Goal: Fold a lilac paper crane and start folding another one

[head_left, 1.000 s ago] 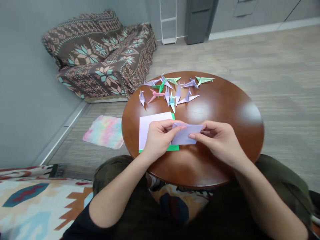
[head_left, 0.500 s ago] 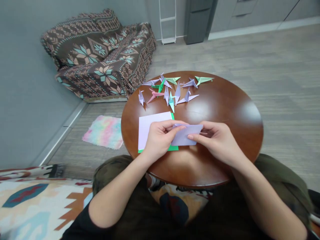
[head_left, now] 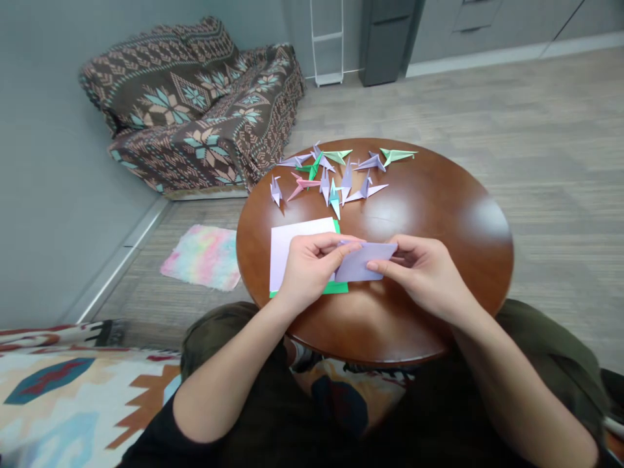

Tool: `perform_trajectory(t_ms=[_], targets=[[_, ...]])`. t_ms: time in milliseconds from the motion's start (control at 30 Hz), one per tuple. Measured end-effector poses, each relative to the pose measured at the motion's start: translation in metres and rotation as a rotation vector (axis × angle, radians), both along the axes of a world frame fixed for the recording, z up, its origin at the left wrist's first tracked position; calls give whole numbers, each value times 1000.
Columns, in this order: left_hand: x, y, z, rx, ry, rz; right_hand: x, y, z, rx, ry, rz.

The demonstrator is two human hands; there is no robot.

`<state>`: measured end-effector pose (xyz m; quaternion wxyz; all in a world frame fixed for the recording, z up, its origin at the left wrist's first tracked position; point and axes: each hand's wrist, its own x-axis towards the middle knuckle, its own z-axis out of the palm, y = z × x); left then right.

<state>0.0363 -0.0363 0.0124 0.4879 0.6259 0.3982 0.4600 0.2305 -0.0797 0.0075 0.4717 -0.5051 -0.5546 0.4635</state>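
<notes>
A folded piece of lilac origami paper [head_left: 363, 263] is held above the table between both hands. My left hand [head_left: 312, 263] pinches its left end, thumb on the near face and fingers behind. My right hand [head_left: 424, 270] grips the right end, with the thumb pressed on the near face and the fingers behind its edge. Under my left hand lies a stack of square paper, a lilac sheet [head_left: 292, 244] on top and a green sheet [head_left: 336, 288] showing at the edges. The inner folds of the held paper are hidden.
Several folded paper cranes in lilac, green, pink and blue, among them a pink crane [head_left: 303, 185], stand along the far left of the round brown table [head_left: 439, 208]. Beyond are a covered sofa [head_left: 205, 123], a fluffy rug [head_left: 202, 257] and a white rack [head_left: 327, 58].
The folded paper has tilted slightly and its lower edge sits a little higher. Both hands keep their hold in nearly the same place.
</notes>
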Motion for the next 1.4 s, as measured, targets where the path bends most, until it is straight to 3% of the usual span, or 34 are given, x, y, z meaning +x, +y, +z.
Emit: perform_trajectory(t_ms=[400,633,867,1233,1400], targets=[[-1,2,-1,-23,-42,-9,3,1,-4,-13,35,29],[-5,6,5,-116,-173,35,6,5,-14,-44,24,43],[-9,6,6,-58,-107,-55,7,9,-21,-83,129,66],[-5,9,-5,99,-104,-31,1,7,-17,3,131,-1],[-9,7,1,129,5,-128,2,7,-16,46,126,-43]])
